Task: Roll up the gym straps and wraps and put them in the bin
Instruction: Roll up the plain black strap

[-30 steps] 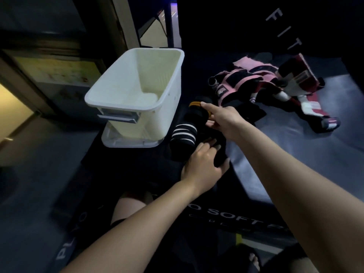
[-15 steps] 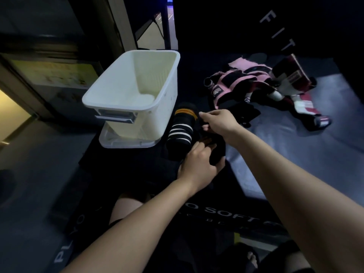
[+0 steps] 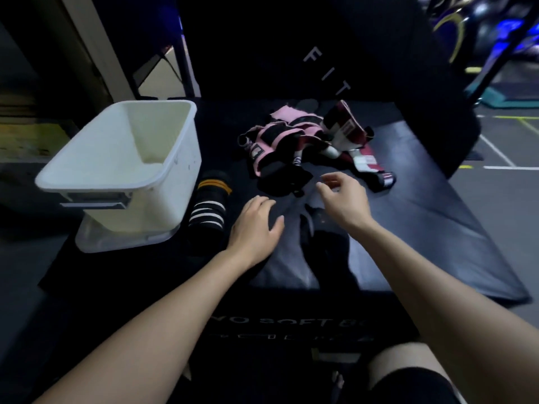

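Note:
A white plastic bin (image 3: 175,158) stands at the left on its lid. Beside it lies a black wrap with white and orange stripes (image 3: 208,208). A heap of pink and black straps (image 3: 280,141) and maroon and white wraps (image 3: 350,135) lies further back on the dark box top. My left hand (image 3: 256,225) rests flat on dark fabric, fingers spread, just right of the striped wrap. My right hand (image 3: 342,196) hovers with loosely curled fingers above a black strap (image 3: 306,225) and holds nothing.
The dark padded box (image 3: 423,228) carries everything; its front edge drops off toward my knees. A tall black padded block (image 3: 320,53) stands behind. Gym floor with painted lines (image 3: 501,153) lies to the right, and a doorway frame (image 3: 96,53) to the left.
Both hands have let go of the black wrap and drawn apart. The right hand moved right toward the strap heap. The camera view tilted up and shifted.

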